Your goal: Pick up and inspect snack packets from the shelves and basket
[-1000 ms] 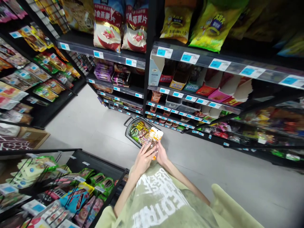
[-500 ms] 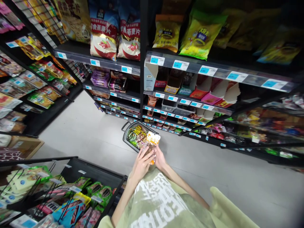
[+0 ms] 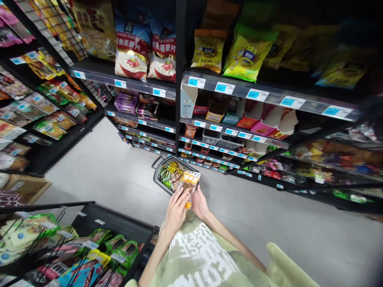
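Snack packet (image 3: pixel 191 180), gripped two-handed: left hand (image 3: pixel 176 211) across its front, right hand (image 3: pixel 200 204) at its edge. Tilted since a second ago, printing now clearer of glare; handling seems unfinished. Beyond it, filled basket (image 3: pixel 156 180) on floor (image 3: pixel 128 195).

Both forearms (image 3: pixel 157 248) angle forward and inward, hands (image 3: pixel 176 212) close together, left fingers (image 3: pixel 183 199) extended.

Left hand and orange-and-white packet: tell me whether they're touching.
Touching. The head view shows it: the left hand lies across the lower part of the orange-and-white packet, covering some of its front.
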Motion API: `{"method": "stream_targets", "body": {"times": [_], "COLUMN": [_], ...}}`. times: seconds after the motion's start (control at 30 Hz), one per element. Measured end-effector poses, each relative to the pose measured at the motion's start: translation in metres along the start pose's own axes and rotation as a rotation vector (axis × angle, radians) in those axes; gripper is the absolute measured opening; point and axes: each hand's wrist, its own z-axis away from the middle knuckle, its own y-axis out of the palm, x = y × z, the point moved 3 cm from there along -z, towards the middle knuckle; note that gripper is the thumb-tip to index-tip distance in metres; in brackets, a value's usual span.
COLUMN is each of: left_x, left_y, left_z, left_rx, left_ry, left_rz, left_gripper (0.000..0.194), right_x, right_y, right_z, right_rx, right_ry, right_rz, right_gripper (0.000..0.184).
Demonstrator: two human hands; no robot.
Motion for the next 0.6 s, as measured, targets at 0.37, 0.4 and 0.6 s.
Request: {"method": "stream_targets", "body": {"times": [0.37,0.4,0.6], "left_x": [0.017,0.020,0.037], "left_y": [-0.004,-0.002,0.018], "left_z": [0.005,0.006,0.015], "left_rx": [-0.237,-0.243,-0.350], "left_ry": [-0.306,-0.386,-0.861], "left_rz": [0.381,0.428,0.865], "left_gripper": [0.038,0.036,0.044], "right_x": [0.001,0.001,0.003], "right_y": [-0.007,-0.007,-0.012], "right_z": [0.002,0.001,-0.005], "right_rx": [-0.011,-0.033,-0.129], "right_ry": [-0.083,-0.098,-0.169], "right_rz": [0.170,0.188,0.289], "right_gripper": [0.042,0.042,0.032]}}
